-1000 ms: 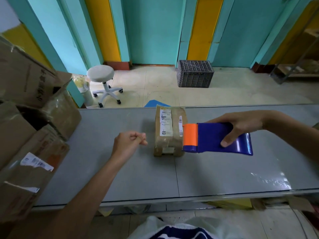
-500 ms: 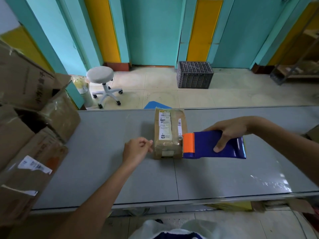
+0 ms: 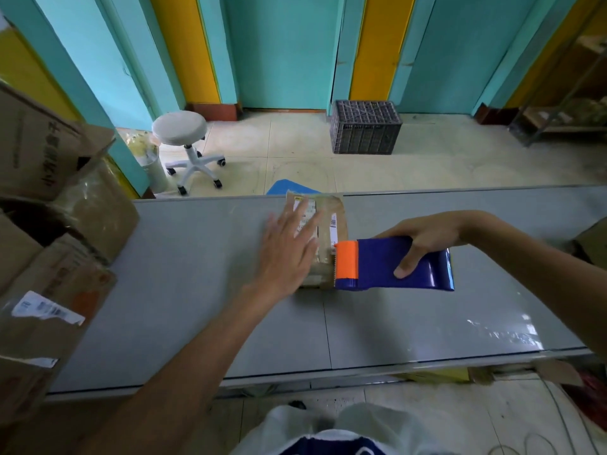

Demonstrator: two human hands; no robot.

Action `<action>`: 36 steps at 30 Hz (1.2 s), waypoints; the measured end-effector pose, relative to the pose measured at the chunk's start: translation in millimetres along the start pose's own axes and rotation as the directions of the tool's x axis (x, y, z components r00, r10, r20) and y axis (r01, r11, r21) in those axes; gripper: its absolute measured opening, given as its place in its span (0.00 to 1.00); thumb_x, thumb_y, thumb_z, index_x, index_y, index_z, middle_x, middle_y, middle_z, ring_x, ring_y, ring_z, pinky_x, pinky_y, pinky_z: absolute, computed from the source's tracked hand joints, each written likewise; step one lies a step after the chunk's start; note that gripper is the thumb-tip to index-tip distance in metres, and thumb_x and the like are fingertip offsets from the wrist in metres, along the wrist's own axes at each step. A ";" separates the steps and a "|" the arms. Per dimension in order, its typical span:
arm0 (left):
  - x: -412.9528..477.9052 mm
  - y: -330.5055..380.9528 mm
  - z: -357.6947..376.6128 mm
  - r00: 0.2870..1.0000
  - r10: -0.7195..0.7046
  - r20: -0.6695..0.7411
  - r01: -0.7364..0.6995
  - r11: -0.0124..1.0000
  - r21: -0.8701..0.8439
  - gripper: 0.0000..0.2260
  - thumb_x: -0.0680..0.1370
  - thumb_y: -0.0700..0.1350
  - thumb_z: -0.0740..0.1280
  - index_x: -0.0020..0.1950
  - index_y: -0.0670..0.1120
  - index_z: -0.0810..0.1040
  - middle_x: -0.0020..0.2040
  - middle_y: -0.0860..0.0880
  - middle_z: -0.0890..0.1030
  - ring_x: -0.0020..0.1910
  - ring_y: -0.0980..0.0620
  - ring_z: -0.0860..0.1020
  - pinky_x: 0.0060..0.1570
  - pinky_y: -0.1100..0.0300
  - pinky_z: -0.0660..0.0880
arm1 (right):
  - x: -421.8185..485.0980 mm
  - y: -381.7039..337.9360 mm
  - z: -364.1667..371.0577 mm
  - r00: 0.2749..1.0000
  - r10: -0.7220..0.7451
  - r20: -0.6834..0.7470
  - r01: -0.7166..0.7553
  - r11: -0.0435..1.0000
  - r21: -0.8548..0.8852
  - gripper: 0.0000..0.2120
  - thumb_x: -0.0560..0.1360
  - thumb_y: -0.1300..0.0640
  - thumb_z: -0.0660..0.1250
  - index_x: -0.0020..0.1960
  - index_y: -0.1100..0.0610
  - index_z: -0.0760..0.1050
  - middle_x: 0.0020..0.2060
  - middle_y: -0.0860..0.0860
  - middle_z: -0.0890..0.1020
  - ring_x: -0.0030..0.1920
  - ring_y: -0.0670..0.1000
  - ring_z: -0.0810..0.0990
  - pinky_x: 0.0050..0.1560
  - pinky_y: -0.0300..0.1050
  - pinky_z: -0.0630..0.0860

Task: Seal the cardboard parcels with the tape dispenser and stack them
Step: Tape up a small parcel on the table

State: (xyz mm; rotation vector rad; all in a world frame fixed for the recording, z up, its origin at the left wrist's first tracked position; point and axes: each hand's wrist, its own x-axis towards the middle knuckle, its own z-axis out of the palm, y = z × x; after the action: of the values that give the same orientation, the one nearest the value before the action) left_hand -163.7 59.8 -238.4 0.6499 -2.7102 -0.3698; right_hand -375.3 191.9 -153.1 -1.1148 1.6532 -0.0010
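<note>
Head view: left hand (image 3: 289, 254) seemingly flat atop parcel (image 3: 335, 210), dispenser (image 3: 377, 264) alongside.

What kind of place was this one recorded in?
Probably a parcel packing or dispatch room: a labelled cardboard parcel lies on a long grey worktable, the right hand grips a tape dispenser, and used cartons pile up at the left.
</note>
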 end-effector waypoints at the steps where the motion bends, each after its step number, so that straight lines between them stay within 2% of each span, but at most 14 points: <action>1: 3.5 3.3 6.9 0.992 0.027 0.123 -0.035 0.997 0.063 0.23 0.81 0.54 0.42 0.76 0.54 0.51 0.77 0.49 0.47 0.76 0.49 0.43 0.71 0.48 0.41 | -0.6 2.1 0.4 1.000 -0.008 0.000 0.008 1.000 0.002 0.32 0.62 0.50 0.72 0.65 0.51 0.70 0.52 0.48 0.82 0.51 0.51 0.81 0.50 0.44 0.80; 3: 4.5 -5.9 20.2 0.973 -0.005 0.229 -0.027 0.990 0.135 0.28 0.76 0.60 0.33 0.76 0.57 0.45 0.77 0.52 0.44 0.75 0.53 0.38 0.70 0.51 0.35 | -0.7 7.5 3.2 0.999 -0.033 0.003 0.033 0.999 0.008 0.32 0.62 0.50 0.72 0.65 0.50 0.70 0.53 0.48 0.82 0.52 0.51 0.81 0.49 0.42 0.79; 5: 3.9 -15.9 26.6 0.972 0.007 0.236 -0.037 0.992 0.124 0.30 0.73 0.63 0.30 0.74 0.57 0.41 0.77 0.53 0.43 0.73 0.56 0.36 0.70 0.54 0.35 | -1.3 12.9 4.1 0.998 -0.070 0.002 0.070 0.997 0.017 0.31 0.63 0.49 0.72 0.65 0.48 0.69 0.53 0.47 0.81 0.53 0.51 0.81 0.49 0.43 0.79; 8: 0.4 -20.1 26.5 0.973 0.024 0.228 -0.046 0.995 0.089 0.33 0.72 0.66 0.27 0.74 0.57 0.42 0.76 0.53 0.43 0.72 0.57 0.36 0.70 0.57 0.35 | -13.7 23.8 -3.6 0.993 -0.118 0.024 0.117 0.993 0.020 0.33 0.62 0.47 0.73 0.66 0.47 0.69 0.52 0.45 0.82 0.51 0.48 0.81 0.52 0.46 0.79; 11: 1.8 -19.6 28.5 0.977 0.024 0.212 -0.040 0.997 0.071 0.35 0.71 0.66 0.26 0.75 0.56 0.45 0.76 0.53 0.45 0.72 0.57 0.37 0.70 0.58 0.35 | -28.3 41.7 -9.4 0.994 -0.107 0.001 0.107 0.994 0.022 0.38 0.57 0.42 0.73 0.66 0.48 0.69 0.52 0.46 0.82 0.51 0.50 0.81 0.51 0.45 0.80; 16: 4.2 -18.2 30.7 0.978 0.036 0.206 -0.046 0.998 0.042 0.33 0.73 0.67 0.28 0.74 0.56 0.45 0.74 0.55 0.44 0.73 0.57 0.39 0.71 0.57 0.37 | -24.3 59.2 -1.0 0.994 -0.112 -0.015 0.113 0.991 0.069 0.32 0.62 0.48 0.73 0.65 0.47 0.69 0.52 0.46 0.82 0.52 0.51 0.81 0.49 0.43 0.79; 19: 4.7 -17.8 30.8 0.977 0.031 0.209 -0.040 0.998 0.042 0.33 0.72 0.67 0.28 0.73 0.56 0.45 0.74 0.56 0.43 0.73 0.57 0.40 0.71 0.56 0.38 | -26.4 64.3 -1.7 0.991 -0.135 0.000 0.134 0.986 0.097 0.34 0.59 0.44 0.73 0.64 0.47 0.69 0.52 0.46 0.82 0.52 0.51 0.81 0.48 0.42 0.79; 24: 4.7 -17.4 30.5 0.976 0.026 0.217 -0.035 0.999 0.038 0.33 0.72 0.68 0.28 0.73 0.56 0.45 0.76 0.53 0.46 0.74 0.56 0.39 0.71 0.57 0.37 | -14.7 71.2 -0.8 0.990 -0.139 0.008 0.138 0.987 0.078 0.35 0.59 0.42 0.73 0.64 0.46 0.69 0.53 0.45 0.81 0.53 0.51 0.80 0.52 0.47 0.79; 29: 7.3 -12.3 29.4 0.977 0.032 0.211 -0.043 0.998 0.049 0.35 0.72 0.68 0.29 0.75 0.55 0.49 0.77 0.50 0.48 0.76 0.52 0.42 0.71 0.55 0.37 | 7.6 71.0 5.6 0.996 -0.083 0.011 0.082 0.994 0.078 0.28 0.62 0.48 0.73 0.60 0.42 0.71 0.51 0.45 0.82 0.51 0.49 0.81 0.48 0.40 0.77; 34: 8.6 -9.4 31.8 0.980 0.016 0.196 -0.020 1.000 0.017 0.30 0.75 0.61 0.37 0.76 0.54 0.53 0.77 0.50 0.49 0.76 0.53 0.43 0.71 0.55 0.37 | 22.5 60.2 5.3 0.996 -0.089 0.007 0.088 0.994 0.060 0.31 0.63 0.50 0.72 0.65 0.46 0.70 0.52 0.46 0.81 0.51 0.50 0.81 0.53 0.47 0.78; 36: 7.8 -8.1 33.6 0.985 0.011 0.173 -0.014 1.000 0.019 0.30 0.76 0.60 0.38 0.76 0.53 0.55 0.77 0.50 0.51 0.76 0.51 0.44 0.71 0.53 0.37 | 23.6 55.5 6.2 0.995 -0.099 -0.004 0.099 0.995 0.028 0.33 0.63 0.50 0.71 0.67 0.47 0.68 0.53 0.46 0.81 0.51 0.48 0.80 0.52 0.43 0.78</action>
State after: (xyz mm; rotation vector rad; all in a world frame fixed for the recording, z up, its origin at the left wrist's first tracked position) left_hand -179.5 54.9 -269.7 0.6332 -2.8841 -0.4140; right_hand -406.2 210.6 -201.8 -1.1745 1.5943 -0.0892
